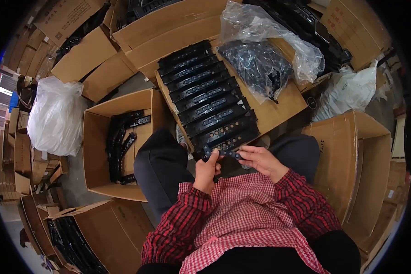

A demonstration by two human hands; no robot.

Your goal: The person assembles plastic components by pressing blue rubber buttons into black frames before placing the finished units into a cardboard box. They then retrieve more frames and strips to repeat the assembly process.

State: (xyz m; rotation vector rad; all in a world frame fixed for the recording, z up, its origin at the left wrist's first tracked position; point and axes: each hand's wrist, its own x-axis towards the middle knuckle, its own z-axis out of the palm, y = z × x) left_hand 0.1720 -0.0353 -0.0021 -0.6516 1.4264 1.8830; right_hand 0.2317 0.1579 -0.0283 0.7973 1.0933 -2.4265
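Seated, the person pinches a black perforated plastic strip (222,154) between both hands: left hand (207,171) closed on its left end, right hand (260,160) on its right. Its long axis runs left-right, over the lap. Just beyond lies a row of matching strips (205,98) on cardboard (278,109). Fingers hide the strip's ends.

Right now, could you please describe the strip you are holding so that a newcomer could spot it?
Start at the cardboard sheet on the lap, lined with black strips. At its near edge, both hands pinch one strip. It alone is lifted off the row.
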